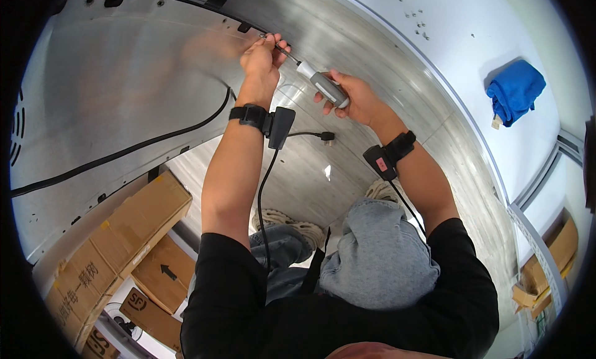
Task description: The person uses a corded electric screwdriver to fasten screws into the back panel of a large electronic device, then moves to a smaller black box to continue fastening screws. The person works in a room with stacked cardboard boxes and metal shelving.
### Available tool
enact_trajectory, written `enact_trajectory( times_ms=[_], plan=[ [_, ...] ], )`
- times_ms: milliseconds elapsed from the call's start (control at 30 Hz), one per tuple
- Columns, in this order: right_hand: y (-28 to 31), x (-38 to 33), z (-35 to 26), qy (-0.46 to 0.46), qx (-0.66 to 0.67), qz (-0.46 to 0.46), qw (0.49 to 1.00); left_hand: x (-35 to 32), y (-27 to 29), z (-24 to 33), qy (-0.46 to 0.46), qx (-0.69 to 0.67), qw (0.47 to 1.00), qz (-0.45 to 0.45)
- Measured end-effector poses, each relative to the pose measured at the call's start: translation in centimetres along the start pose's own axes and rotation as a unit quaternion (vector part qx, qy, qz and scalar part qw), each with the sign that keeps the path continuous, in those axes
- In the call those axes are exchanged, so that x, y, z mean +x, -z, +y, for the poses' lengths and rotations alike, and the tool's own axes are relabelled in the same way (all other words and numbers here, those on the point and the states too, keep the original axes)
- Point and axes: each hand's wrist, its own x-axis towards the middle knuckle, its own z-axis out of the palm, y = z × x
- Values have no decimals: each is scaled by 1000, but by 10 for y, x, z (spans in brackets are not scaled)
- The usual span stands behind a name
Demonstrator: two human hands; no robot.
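My right hand (349,98) is wrapped round the grey-and-white handle of a screwdriver (327,87). Its thin metal shaft slants up and left to the edge of a large silvery metal panel (143,79). At that edge my left hand (263,59) is closed, thumb and fingers pinched together by the screwdriver's tip. Whatever those fingertips hold is too small and too covered to make out. Several holes and dark slots run along the panel's rim.
A black cable (124,153) crosses the panel, and its plug (327,136) lies over the floor. Cardboard boxes (133,225) stand at lower left. On the white tabletop (447,67) at right are a blue cloth (516,90) and several small screws (419,25). Wrist-strap cords trail along both arms.
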Motion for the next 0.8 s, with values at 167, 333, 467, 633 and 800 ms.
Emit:
enact_trajectory(
  times_ms=[167, 333, 467, 633, 800],
  plan=[
    [-9, 7, 11, 260, -344, 131, 893, 0, 0, 1, 10, 18, 1000, 1],
    [-12, 6, 21, 243, -289, 180, 908, 0, 1, 3, 10, 76, 997, 27],
    [4, -1, -2, -21, 63, -3, 998, -1, 0, 3, 20, 75, 997, 16],
    [1, 14, 22, 274, -336, 165, 886, -4, -5, 3, 28, 31, 999, 15],
    [-12, 10, 29, 344, -482, 250, 766, -6, -8, 5, 21, 38, 999, 30]
  ],
)
